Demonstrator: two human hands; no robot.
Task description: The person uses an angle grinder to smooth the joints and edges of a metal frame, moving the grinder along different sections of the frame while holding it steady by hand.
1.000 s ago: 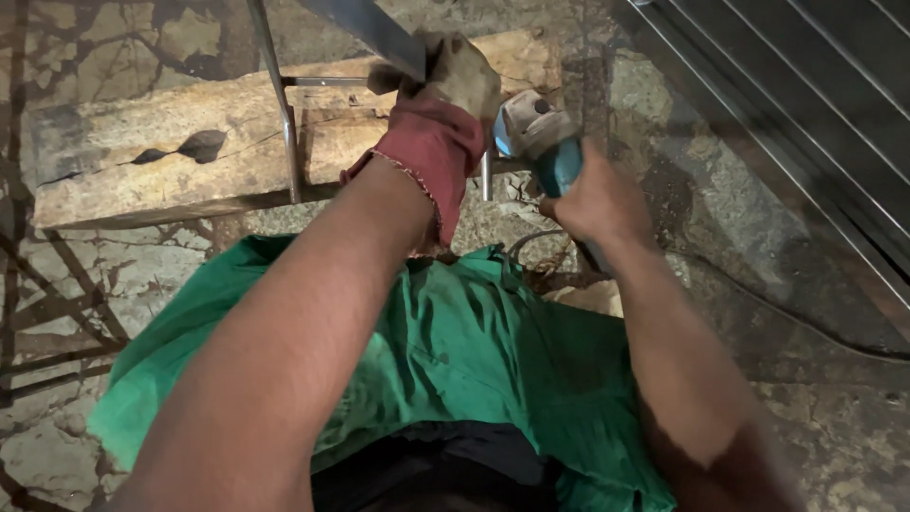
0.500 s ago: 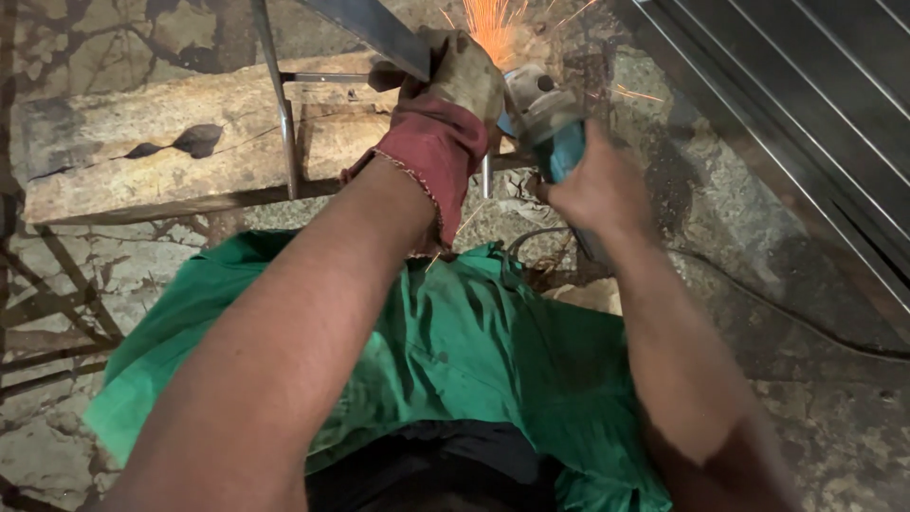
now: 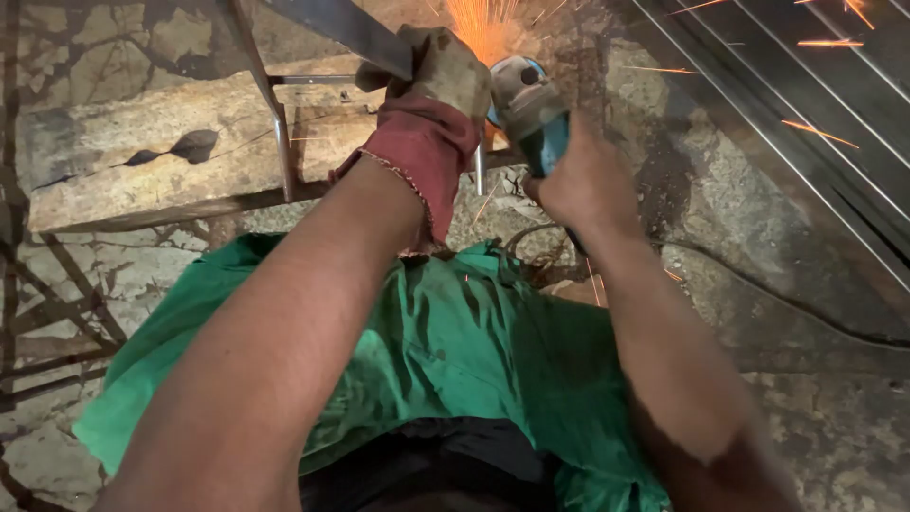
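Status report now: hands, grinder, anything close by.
Left hand, gloved, grips flat metal bar. Right hand, bare, holds angle grinder; sparks flying. Wooden plank and thin rod frame lie close by.

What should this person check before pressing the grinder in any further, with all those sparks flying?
1. Left hand gloved, gripping the flat metal bar: ok.
2. Right hand gloved: not ok, bare on the angle grinder.
3. Sparks thrown away from the body: ok.
4. Green shirt free of sparks: not ok, a few land near it.
5. Bar braced on the wooden block: cannot tell.
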